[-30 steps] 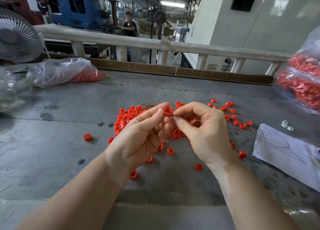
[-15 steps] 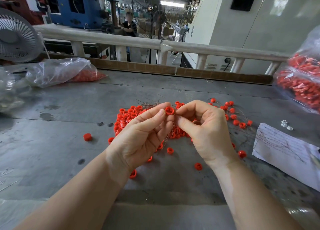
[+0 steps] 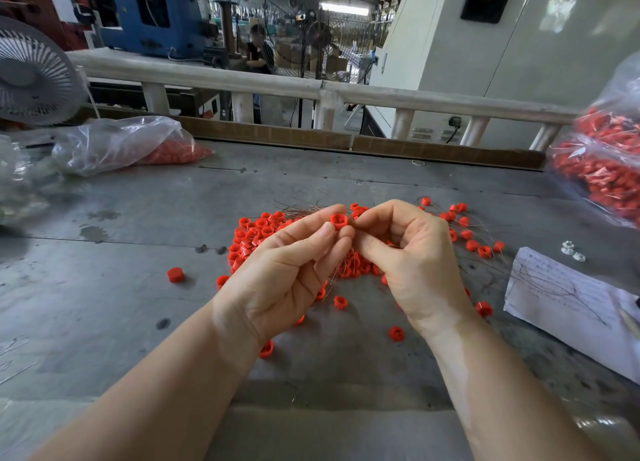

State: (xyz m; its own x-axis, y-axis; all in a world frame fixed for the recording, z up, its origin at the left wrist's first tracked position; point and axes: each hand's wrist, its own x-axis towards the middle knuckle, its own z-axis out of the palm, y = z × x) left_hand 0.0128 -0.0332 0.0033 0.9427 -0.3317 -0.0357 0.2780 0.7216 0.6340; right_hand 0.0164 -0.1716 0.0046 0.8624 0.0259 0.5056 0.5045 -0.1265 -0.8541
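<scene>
Red cap: held above the loose cap pile, same spot as a second ago.
Left hand: thumb and fingertips pinch the cap.
Right hand: thumb and forefinger pinch what looks like copper wire, and have edged in against the cap.
Surface: carries the pile.
Status: wire probably being fed into the cap, not yet finished.

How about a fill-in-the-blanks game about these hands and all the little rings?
1. The left hand pinches a small ____ ring.
2. The sheet of paper lies near the ____ edge of the table.
3. The fan stands at the table's far ____ corner.
Missing words: red; right; left.
</scene>
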